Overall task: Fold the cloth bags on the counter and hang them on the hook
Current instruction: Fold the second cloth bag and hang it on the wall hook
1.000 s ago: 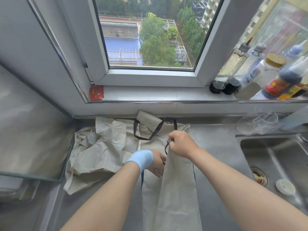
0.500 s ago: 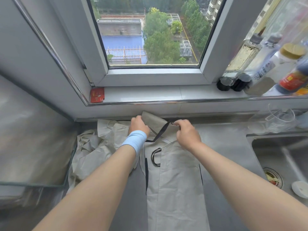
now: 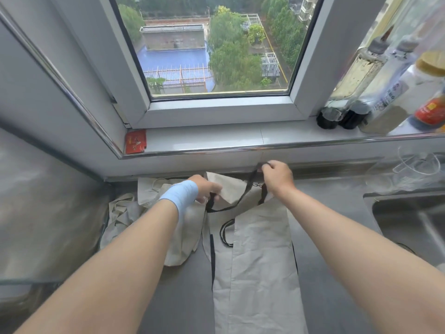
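A beige cloth bag [image 3: 262, 256] with black straps lies folded lengthwise on the steel counter [image 3: 183, 297], running from the back wall toward me. My right hand [image 3: 277, 177] pinches a black strap [image 3: 248, 189] and holds it up near the back wall. My left hand [image 3: 207, 188], with a light blue wrist wrap, grips the other end of the strap at the bag's top left corner. Left of it lies a crumpled pile of more beige cloth bags [image 3: 154, 213]. No hook is in view.
A sink [image 3: 409, 218] sits at the right, with clear plastic containers [image 3: 409, 172] behind it. Sauce bottles [image 3: 375, 92] crowd the right end of the windowsill; a red packet [image 3: 135, 141] lies at its left end. A glass panel [image 3: 48, 213] covers the counter's left side.
Both hands moved from the bag's middle to its top end. The right hand has lifted the black strap up toward the back wall while the left hand shifted onto the strap's other end.
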